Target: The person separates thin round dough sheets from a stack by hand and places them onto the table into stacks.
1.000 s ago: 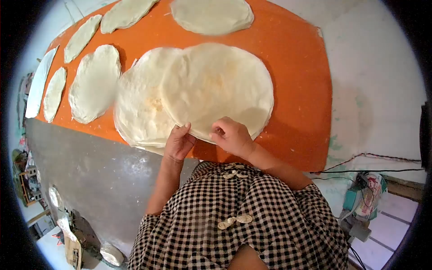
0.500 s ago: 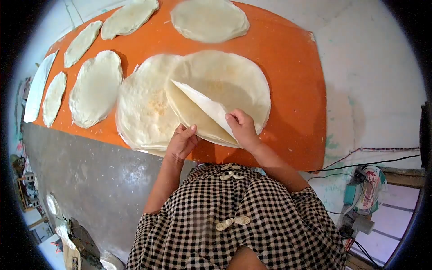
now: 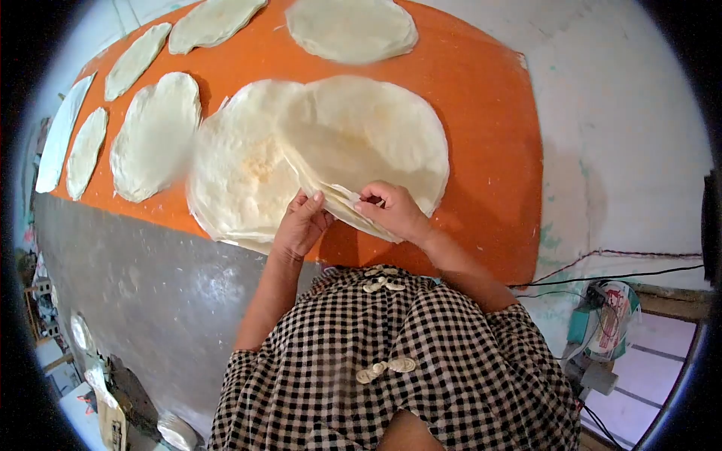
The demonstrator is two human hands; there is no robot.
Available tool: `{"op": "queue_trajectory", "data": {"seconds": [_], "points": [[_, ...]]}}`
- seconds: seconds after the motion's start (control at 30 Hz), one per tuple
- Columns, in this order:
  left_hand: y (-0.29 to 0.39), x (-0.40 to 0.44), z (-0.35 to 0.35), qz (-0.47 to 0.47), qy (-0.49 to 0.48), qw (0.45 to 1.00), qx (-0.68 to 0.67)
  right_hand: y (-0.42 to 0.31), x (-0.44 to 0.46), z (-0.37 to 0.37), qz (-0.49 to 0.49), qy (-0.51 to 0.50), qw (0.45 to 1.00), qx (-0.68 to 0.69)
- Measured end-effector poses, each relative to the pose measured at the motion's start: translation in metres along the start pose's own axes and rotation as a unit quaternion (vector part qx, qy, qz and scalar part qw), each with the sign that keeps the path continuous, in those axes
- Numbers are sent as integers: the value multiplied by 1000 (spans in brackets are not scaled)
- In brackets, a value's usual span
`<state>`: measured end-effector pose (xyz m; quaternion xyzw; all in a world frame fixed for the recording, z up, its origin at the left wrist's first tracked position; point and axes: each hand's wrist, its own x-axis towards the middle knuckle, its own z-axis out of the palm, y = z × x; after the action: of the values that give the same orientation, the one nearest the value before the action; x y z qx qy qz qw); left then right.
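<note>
Two overlapping stacks of thin, pale round flatbreads lie on an orange board (image 3: 489, 150). The right stack (image 3: 376, 135) partly covers the left stack (image 3: 241, 165), which has a browned patch in its middle. My left hand (image 3: 303, 222) pinches the near left edge of the right stack's top flatbread (image 3: 331, 197) between thumb and fingers. Just to the right, my right hand (image 3: 395, 213) is closed on the same flatbread's near edge, which is bunched into narrow folds between the hands. How many layers each hand grips is hidden.
Another round flatbread (image 3: 352, 30) lies at the board's far side. Several flatbreads, among them a larger one (image 3: 156, 139), are spread on the left. A grey floor (image 3: 188, 278) borders the board. Cables (image 3: 617, 259) run along the right by a pale wall (image 3: 609, 135).
My right hand has moved slightly left and up, bringing the lifted flap down into narrow folds near the edge. My left hand still pinches the edge. The view has shifted slightly.
</note>
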<state>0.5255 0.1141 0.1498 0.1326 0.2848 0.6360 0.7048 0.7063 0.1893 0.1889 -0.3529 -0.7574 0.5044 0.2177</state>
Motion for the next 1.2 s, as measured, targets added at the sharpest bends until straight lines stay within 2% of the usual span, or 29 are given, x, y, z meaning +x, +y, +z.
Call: {"op": "queue_trajectory", "data": {"seconds": [0.07,0.2,0.27,0.37,0.47,0.57,0.67,0.97,1.0,1.07,1.1,1.2], "points": [[0,-3,6,18,-2,1000,13,0,1,1,-22,10,999,-25],[0,-7,20,29,49,995,80,7,3,4,23,43,998,31],[-4,-8,15,36,62,995,68,13,6,2,41,44,996,62],[-5,-8,12,33,104,991,78,14,7,-3,58,4,996,74],[-8,-6,10,33,157,983,85,19,7,3,120,-11,976,180],[-13,-4,4,47,173,982,61,23,8,15,34,115,991,61],[-11,-7,2,38,145,988,19,21,6,13,0,137,990,-32],[-7,-8,3,34,92,995,22,8,7,13,-4,90,994,-57],[-6,-8,3,34,82,996,26,3,7,13,-18,83,992,-91],[-5,-7,7,26,106,992,57,-5,7,16,-47,69,984,-160],[-4,-7,8,21,118,990,72,2,11,23,-106,95,972,-186],[-3,-7,9,-4,218,966,140,14,20,17,-58,44,981,-182]]}}
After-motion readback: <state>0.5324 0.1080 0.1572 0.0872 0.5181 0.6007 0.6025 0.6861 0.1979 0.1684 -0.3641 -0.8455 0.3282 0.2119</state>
